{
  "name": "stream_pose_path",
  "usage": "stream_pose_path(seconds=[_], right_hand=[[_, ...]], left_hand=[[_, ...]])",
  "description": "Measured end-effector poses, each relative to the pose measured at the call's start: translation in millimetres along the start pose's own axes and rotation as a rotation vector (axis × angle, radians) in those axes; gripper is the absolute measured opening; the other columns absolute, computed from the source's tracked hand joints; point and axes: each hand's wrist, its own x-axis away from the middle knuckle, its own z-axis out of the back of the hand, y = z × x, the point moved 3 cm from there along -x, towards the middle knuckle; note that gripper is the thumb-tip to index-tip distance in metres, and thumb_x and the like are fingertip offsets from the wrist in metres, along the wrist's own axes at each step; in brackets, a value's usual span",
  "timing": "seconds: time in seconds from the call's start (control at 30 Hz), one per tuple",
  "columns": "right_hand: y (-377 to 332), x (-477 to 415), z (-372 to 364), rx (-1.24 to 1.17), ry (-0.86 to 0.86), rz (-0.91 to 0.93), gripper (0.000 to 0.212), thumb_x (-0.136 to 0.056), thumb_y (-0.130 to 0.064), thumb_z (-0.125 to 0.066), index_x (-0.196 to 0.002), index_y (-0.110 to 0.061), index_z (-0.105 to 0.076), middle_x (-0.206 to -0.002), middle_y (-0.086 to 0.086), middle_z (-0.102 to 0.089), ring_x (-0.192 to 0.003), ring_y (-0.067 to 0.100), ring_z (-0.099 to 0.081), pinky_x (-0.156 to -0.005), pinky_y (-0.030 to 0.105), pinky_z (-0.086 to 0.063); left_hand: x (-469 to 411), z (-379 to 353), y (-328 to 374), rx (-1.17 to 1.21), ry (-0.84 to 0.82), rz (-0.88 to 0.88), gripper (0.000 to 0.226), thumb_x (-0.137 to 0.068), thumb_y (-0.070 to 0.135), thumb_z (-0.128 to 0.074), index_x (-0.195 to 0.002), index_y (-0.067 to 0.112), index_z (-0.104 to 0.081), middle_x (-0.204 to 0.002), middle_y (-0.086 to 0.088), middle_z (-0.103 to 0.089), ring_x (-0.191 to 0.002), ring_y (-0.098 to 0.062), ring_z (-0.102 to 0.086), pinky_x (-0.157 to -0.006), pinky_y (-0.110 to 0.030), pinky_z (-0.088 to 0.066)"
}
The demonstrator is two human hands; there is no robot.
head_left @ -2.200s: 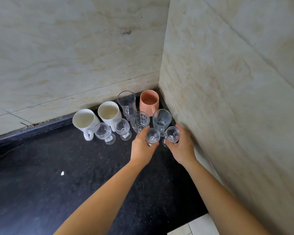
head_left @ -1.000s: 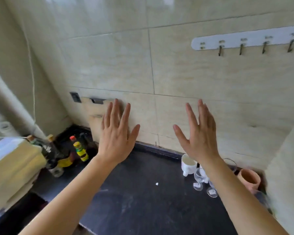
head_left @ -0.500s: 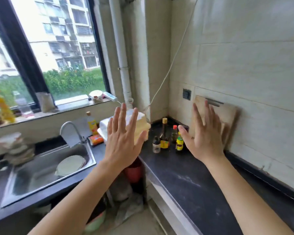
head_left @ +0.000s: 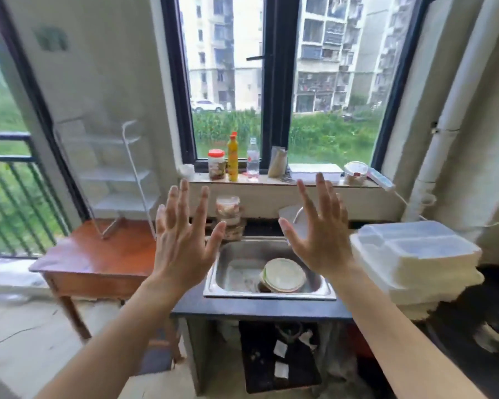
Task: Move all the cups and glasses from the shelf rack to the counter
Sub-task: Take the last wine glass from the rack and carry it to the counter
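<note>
Both hands are spread wide, holding nothing. The left hand (head_left: 182,249) and right hand (head_left: 320,240) are raised before the sink (head_left: 213,283). The shelf rack (head_left: 118,177) stands left of it.

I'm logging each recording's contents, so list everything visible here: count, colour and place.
sink: one, steel, centre
counter: one, black, around the sink
wooden table: one, reddish brown, left of the sink
shelf rack: one, white, on the wooden table
round dish: one, pale, in the sink
windowsill: one, pale, behind the sink
jar: one, red lid, on the windowsill
yellow bottle: one, right of the jar
clear bottle: one, right of the yellow bottle
lidded containers: a stack, white, right of the sink
pipe: one, white, right wall
left hand: open, empty, raised
right hand: open, empty, raised
</note>
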Motion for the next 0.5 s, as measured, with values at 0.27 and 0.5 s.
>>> stream_pose_path(seconds=[0.27, 0.5], right_hand=[[-96, -102, -184, -0.209, -0.071, 0.185, 0.084, -0.094, -0.06, -0.051, -0.162, -0.025, -0.018, -0.171, 0.013, -0.005, -0.156, 0.035, -0.014, -0.124, 0.057, -0.017], [-135, -222, -308, -0.301, -0.149, 0.216, 0.082, -0.095, -0.062, -0.046, -0.162, -0.023, -0.019, -0.171, 0.013, -0.007, -0.156, 0.036, -0.015, -0.123, 0.058, -0.019]], left_hand=[[-33, -27, -168, -0.163, -0.016, 0.232, 0.073, -0.096, 0.061, -0.03, -0.159, 0.028, -0.011, -0.167, -0.008, 0.004, -0.153, -0.026, 0.007, -0.119, -0.058, -0.011], [-139, -62, -283, -0.242, -0.056, 0.343, 0.076, -0.094, 0.064, -0.024, -0.159, 0.028, -0.01, -0.167, -0.007, 0.01, -0.153, -0.024, 0.011, -0.122, -0.054, -0.008]])
